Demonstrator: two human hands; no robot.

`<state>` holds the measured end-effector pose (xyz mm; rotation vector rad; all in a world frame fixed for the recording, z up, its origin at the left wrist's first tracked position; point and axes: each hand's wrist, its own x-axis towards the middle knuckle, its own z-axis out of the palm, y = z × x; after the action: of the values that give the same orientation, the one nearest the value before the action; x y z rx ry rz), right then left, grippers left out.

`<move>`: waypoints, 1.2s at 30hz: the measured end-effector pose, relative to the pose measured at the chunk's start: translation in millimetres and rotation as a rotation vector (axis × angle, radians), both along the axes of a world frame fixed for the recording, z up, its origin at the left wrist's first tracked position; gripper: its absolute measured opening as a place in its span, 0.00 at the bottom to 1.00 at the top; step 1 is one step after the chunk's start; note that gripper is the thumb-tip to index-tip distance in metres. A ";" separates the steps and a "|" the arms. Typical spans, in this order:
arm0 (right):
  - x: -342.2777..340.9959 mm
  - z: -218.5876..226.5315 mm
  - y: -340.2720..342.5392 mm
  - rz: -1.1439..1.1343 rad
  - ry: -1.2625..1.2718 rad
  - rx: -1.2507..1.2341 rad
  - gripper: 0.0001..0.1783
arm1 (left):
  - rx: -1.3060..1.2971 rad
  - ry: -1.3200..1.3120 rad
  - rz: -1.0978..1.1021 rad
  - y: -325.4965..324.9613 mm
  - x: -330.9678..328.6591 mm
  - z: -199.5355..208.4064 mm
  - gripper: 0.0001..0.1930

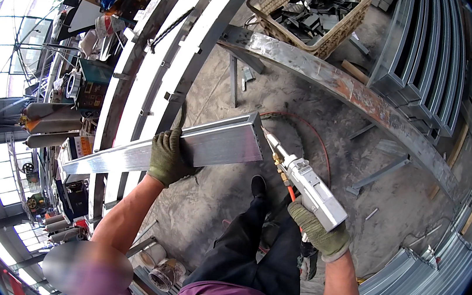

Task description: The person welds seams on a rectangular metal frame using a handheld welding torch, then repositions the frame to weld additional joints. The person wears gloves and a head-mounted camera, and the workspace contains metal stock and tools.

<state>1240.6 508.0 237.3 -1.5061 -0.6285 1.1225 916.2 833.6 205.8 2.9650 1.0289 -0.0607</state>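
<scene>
My left hand (171,157), in an olive knit glove, is closed around a long silver metal channel (222,138) with a flat side face and an open top. The channel slants up to the right, its far left part reaching over the pale beams. In my right hand (321,229), also gloved, is a white, boxy welding gun (314,191) with a tapered nozzle, brass fittings and an orange hose. The nozzle tip (266,132) points at the channel's right end, very close to it; whether they touch I cannot tell.
A tan plastic crate (310,43) of small dark metal pieces stands beyond a curved steel beam (338,80). Long metal profiles (429,65) are stacked at the right. Pale beams (184,64) run along the left. A red hose (322,140) loops on the floor near my feet.
</scene>
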 end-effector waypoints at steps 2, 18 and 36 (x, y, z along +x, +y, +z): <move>1.7 -1.6 2.1 0.009 0.013 0.006 0.13 | -0.003 0.000 0.002 2.2 0.6 -1.7 0.56; 13.6 -11.2 1.6 0.005 -0.009 0.022 0.16 | -0.235 0.195 -0.012 6.1 0.5 -2.5 0.66; -6.2 2.5 13.5 -0.015 -0.045 -0.038 0.15 | -0.232 0.109 -0.042 4.9 -2.4 -4.9 0.66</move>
<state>1234.4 521.5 239.8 -1.5698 -0.6287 1.0970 913.8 838.5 201.0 2.7981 0.8999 -0.3220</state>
